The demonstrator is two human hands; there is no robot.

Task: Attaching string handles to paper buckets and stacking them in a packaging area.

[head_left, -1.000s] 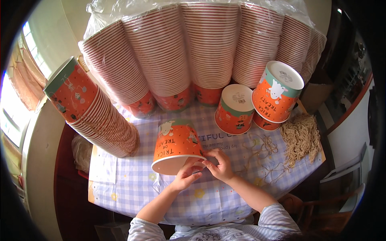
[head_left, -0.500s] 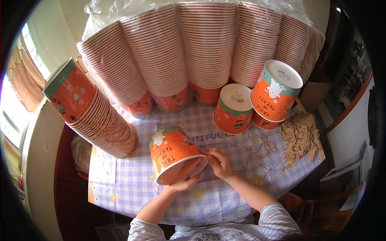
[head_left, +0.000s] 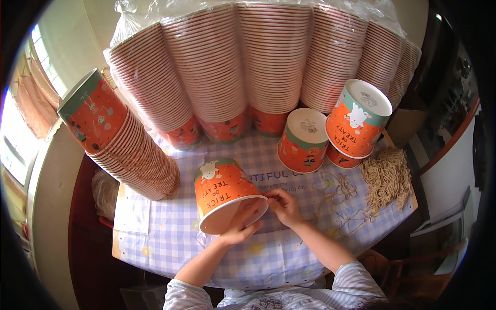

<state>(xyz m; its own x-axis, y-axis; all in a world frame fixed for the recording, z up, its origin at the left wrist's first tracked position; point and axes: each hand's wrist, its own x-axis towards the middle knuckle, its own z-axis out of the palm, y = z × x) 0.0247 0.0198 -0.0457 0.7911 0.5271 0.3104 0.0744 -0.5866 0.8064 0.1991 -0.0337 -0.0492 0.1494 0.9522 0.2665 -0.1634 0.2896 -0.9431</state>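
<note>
An orange paper bucket (head_left: 223, 188) with a green band and a white ghost figure lies tilted on the table, its open mouth toward me. My left hand (head_left: 238, 231) reaches into the mouth, fingers inside against the wall and thumb near the rim, holding the bucket. At the rim's right side, my right hand (head_left: 285, 207) has its thumb and index finger pinched together; whatever is between them is too small to make out. A small dark hole shows in the rim's left side. Loose beige cord pieces (head_left: 338, 194) lie right of my right hand, beside a thick beige cord bundle (head_left: 388, 178).
Upside-down finished-looking buckets (head_left: 305, 142) stand at the right, one stacked higher (head_left: 359, 121). A leaning stack of nested buckets (head_left: 132, 150) stands left. Tall plastic-wrapped bucket stacks (head_left: 274, 62) line the back. A checked tablecloth (head_left: 170, 227) covers the table; a chair (head_left: 423, 268) is at lower right.
The bucket has tipped slightly, its mouth turned a little more toward me. My right hand has shifted slightly to the right and up at the rim. The view has moved a little.
</note>
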